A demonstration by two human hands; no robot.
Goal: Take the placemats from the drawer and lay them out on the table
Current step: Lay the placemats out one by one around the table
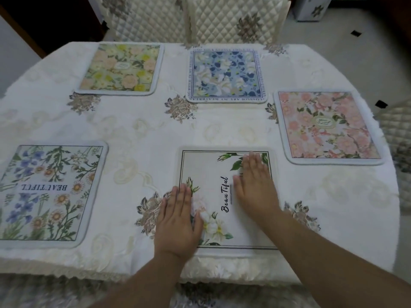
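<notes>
A: Where was the placemat the person was working on?

B: The white placemat (211,172) lay flat at the near edge of the table (138,130), right in front of the person. Its "Beautiful" script ran away from the person, so the lettering read sideways, with the top of the print toward the left. The mat looked slightly longer front to back than across.

A: And the hands?

B: Both were flat, fingers straight and together, grasping nothing. The left hand (178,221) pressed on the mat's left edge, partly over the tablecloth (311,196). The right hand (255,185) rested on the mat's right half, fingertips toward the far right corner.

A: The other mats?

B: Four more lay spread out, none touching. A blue-and-daisy placemat (49,192) sat near left, its "BEAUTIFUL" label upside down to the person. A yellow-and-peach placemat (121,68) was far left, a blue floral placemat (225,75) far centre, and a pink floral placemat (327,125) at the right, turned slightly. Quilted chairs (233,18) stood behind the table.
</notes>
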